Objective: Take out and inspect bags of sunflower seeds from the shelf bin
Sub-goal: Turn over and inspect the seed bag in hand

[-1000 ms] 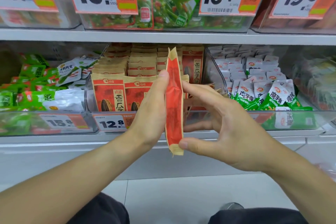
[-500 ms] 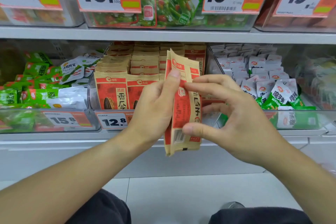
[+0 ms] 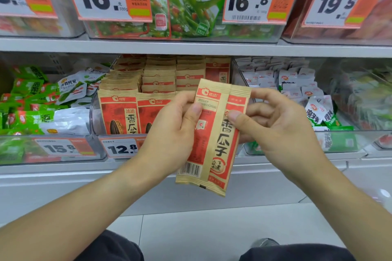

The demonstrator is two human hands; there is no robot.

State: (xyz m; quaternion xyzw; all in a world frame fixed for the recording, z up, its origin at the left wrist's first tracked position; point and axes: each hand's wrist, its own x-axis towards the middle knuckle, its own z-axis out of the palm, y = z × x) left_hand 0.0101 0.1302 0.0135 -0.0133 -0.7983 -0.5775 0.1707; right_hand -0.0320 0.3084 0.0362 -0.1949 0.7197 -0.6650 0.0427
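We note two shelf levels; the upper shelf (image 3: 191, 47) carries clear bins tagged 16.8, 16.8 and 19.5. On the lower level, the middle shelf bin (image 3: 95, 125), tagged 12.8 (image 3: 123, 149), holds upright rows of kraft-and-red sunflower seed bags (image 3: 118, 112) printed 洽洽 香瓜子. Our left hand (image 3: 171, 131) and right hand (image 3: 273, 127) are both closed on one held bag (image 3: 214, 140) in front of the bin, thumbs on its face, fingers behind. It stands upright, folded lengthwise; barcode at lower left. Neighbouring tag at left reads 15.8 (image 3: 61, 148).
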